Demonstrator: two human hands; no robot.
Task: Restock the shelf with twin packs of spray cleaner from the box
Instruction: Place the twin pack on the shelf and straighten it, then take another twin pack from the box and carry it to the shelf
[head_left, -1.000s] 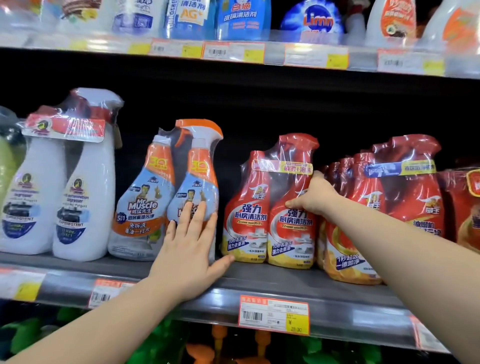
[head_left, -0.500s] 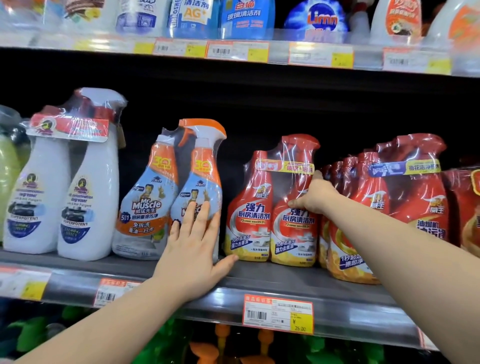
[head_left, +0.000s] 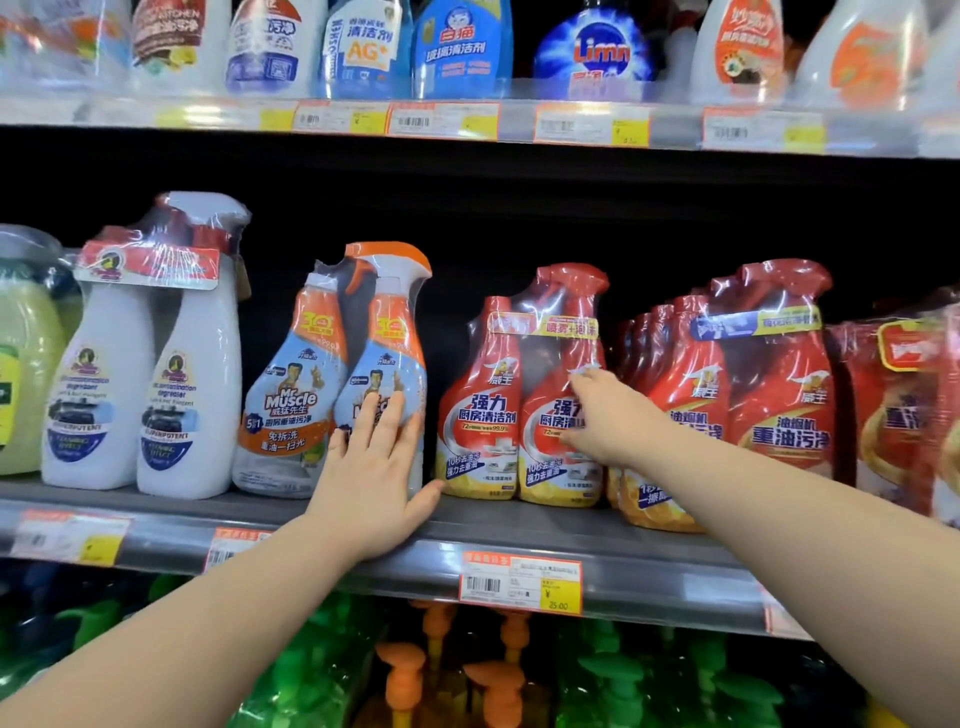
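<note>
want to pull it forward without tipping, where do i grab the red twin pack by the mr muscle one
Take the red twin pack by its two narrow necks under the trigger heads, coming from the front. It stands upright and tapers there, and the wrap binds both bottles. The sides are crowded: the Mr Muscle pack on one, more red packs on the other.

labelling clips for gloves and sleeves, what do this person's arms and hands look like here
The left forearm and right forearm are bare right to the frame edge, with no sleeve in view. The left hand and right hand wear no gloves, and no watch, bracelet or ring shows, though the right hand is slightly blurred.
</note>
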